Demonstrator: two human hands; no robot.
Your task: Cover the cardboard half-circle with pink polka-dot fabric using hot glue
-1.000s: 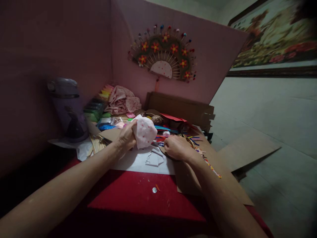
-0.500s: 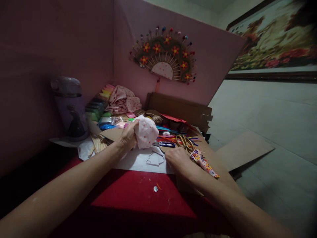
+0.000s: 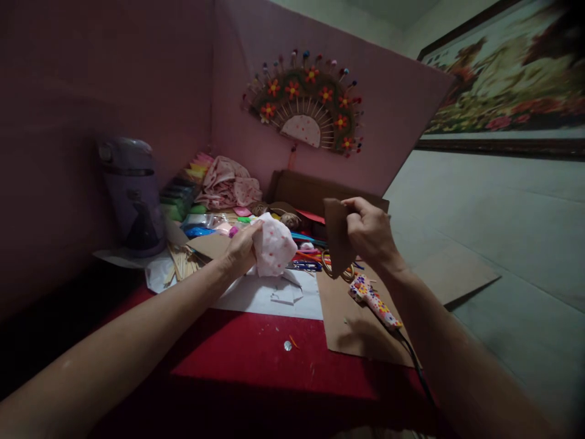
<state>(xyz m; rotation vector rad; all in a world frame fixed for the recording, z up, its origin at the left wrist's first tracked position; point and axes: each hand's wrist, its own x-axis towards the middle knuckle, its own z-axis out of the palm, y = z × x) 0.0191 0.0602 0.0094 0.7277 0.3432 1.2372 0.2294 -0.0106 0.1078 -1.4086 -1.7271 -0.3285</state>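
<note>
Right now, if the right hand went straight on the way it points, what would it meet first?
Beyond the brown piece it holds, the right hand would probably meet the brown cardboard standing at the back, though depth is hard to judge here.

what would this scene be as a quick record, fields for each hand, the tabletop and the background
left hand: holds white dotted piece
right hand: holds brown cardboard piece, raised above the table
near right forearm: flower-patterned glue gun on cardboard sheet, black cord trailing
table cover: red, with white paper on it
far left: purple bottle, upright
back panel: pink, bearing flowered fan
</note>
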